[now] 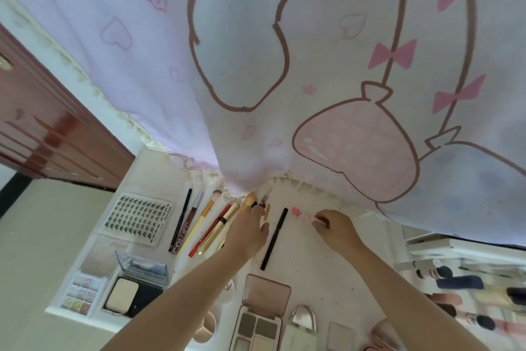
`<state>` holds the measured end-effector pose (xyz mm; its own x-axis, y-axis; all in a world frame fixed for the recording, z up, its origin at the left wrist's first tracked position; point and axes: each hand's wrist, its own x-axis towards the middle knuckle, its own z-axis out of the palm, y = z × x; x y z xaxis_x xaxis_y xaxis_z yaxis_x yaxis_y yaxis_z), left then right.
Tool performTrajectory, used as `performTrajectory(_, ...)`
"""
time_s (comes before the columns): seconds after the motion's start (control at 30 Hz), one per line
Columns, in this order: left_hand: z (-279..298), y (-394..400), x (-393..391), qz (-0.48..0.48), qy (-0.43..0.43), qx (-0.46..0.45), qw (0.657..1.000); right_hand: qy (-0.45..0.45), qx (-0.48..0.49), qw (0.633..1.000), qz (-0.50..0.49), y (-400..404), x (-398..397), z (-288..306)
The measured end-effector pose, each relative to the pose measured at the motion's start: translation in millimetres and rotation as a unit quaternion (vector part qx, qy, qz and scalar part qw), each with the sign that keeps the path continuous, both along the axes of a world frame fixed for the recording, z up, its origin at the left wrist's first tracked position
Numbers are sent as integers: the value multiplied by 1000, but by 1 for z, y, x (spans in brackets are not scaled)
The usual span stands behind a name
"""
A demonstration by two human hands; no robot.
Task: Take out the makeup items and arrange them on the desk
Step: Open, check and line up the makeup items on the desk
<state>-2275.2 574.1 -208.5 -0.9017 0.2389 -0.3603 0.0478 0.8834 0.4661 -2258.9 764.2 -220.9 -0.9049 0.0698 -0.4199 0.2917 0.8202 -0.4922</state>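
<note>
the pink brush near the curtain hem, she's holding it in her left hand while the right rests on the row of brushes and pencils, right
Not quite: the hands are swapped. In the head view the right hand pinches the end of the pink brush by the curtain hem, and the left hand rests on the row of brushes and pencils.

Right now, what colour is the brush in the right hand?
Pink brush, pinched by the right hand; head view.

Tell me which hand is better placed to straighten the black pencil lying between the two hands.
Probably the left hand: it lies right beside the black pencil with relaxed fingers, holding nothing I can see. The right hand already pinches a pink brush.
</note>
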Motion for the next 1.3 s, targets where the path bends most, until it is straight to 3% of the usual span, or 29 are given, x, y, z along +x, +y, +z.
performTrajectory(0.07,14,7,-5,4,-15,46,999,30,-108,991,-66,5,11,18)
performTrajectory(0.13,30,18,-8,54,-74,118,989,57,-238,959,-146,8,21,40)
performTrajectory(0.23,56,36,-5,132,-223,316,913,113,-343,907,-217,14,33,68)
performTrajectory(0.3,74,44,0,135,-254,419,862,142,-348,900,-220,16,39,84)
performTrajectory(0.33,85,49,2,123,-245,441,854,163,-338,901,-217,19,43,93)
performTrajectory(0.4,100,54,0,70,-215,425,877,201,-297,910,-206,21,42,105)
performTrajectory(0.47,117,64,4,-31,-170,341,924,239,-231,921,-203,27,44,118)
performTrajectory(0.53,129,75,10,-140,-63,238,959,264,-185,925,-202,33,46,130)
performTrajectory(0.6,136,84,18,-209,62,170,961,273,-190,920,-209,39,50,142)
performTrajectory(0.67,142,88,26,-233,123,158,952,267,-227,912,-213,45,56,154)
performTrajectory(0.77,154,89,36,-244,98,187,946,272,-270,903,-196,52,68,169)
performTrajectory(1.07,175,88,52,-193,-75,280,937,306,-276,899,-149,59,87,183)
performTrajectory(1.1,175,84,51,-176,-85,282,939,313,-287,887,-180,63,87,183)
performTrajectory(1.2,172,57,39,-84,-115,293,946,375,-361,792,-317,103,96,194)
performTrajectory(1.23,169,50,34,-82,-97,274,953,391,-355,785,-324,114,97,197)
performTrajectory(1.3,164,48,31,-101,-67,253,960,391,-318,814,-288,115,95,201)
